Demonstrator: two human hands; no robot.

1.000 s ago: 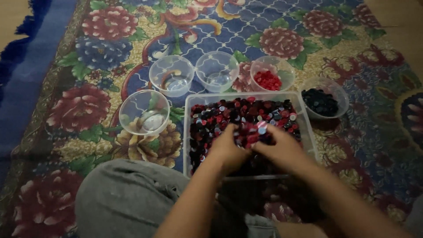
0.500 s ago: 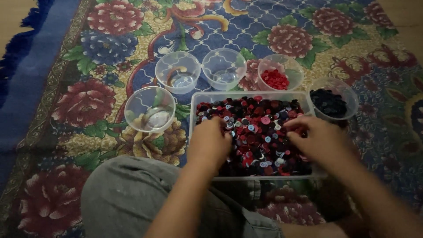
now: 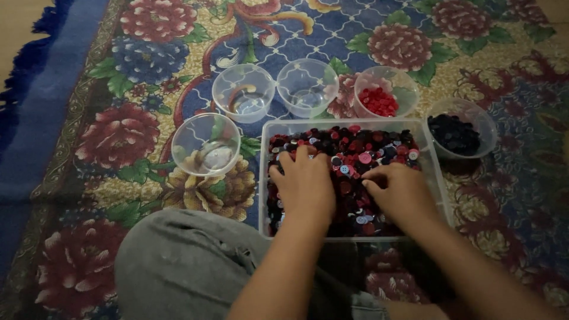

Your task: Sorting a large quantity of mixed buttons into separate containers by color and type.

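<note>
A clear rectangular tray [image 3: 441, 184] sits on the carpet, filled with mixed buttons [image 3: 355, 151], mostly red, dark and a few pale blue. My left hand [image 3: 305, 184] lies flat on the buttons at the tray's left side, fingers spread. On the right side rests my right hand [image 3: 400, 192], fingers curled down into the buttons; what it pinches, if anything, is hidden. Beyond the tray, one clear bowl [image 3: 409, 89] holds red buttons [image 3: 379, 102], and another bowl [image 3: 474, 115] at the right holds dark buttons [image 3: 453, 135].
Three more clear bowls stand left of these: one [image 3: 205, 144] beside the tray, two [image 3: 243, 92] [image 3: 308, 87] behind it. All rest on a flowered carpet [image 3: 118, 136] with a blue border. My knee in grey trousers [image 3: 189, 266] is at the lower left.
The view has shifted a little. My hands, close together at the tray's middle a second ago, have spread apart and now both press down on the buttons.
</note>
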